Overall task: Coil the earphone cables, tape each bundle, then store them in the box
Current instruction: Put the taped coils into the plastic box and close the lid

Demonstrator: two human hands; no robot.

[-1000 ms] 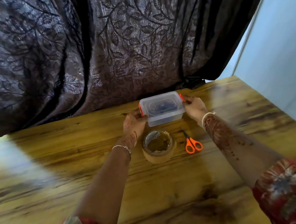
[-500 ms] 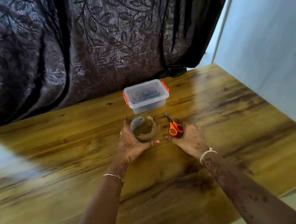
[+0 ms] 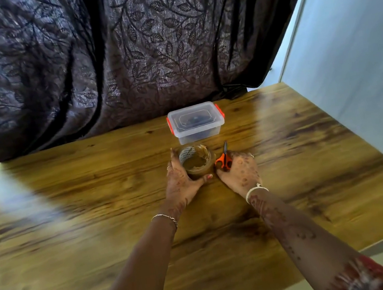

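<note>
A clear plastic box (image 3: 197,124) with orange latches stands lidded at the back of the wooden table (image 3: 69,200), something dark showing through its lid. In front of it my left hand (image 3: 180,182) grips a brown tape roll (image 3: 196,161), fingers curled round its left side and thumb under its near edge. Beside the roll my right hand (image 3: 239,172) holds the orange handles of small scissors (image 3: 223,157), whose blades point away towards the box. No earphone cable lies loose on the table.
A dark leaf-patterned curtain (image 3: 122,55) hangs behind the table's far edge. A pale wall (image 3: 360,70) runs close along the right side. The table's near right corner ends above a light floor (image 3: 353,269).
Both hands left the sides of the box and came back towards me; the left took hold of the tape roll, the right the scissors. The view shifted right.
</note>
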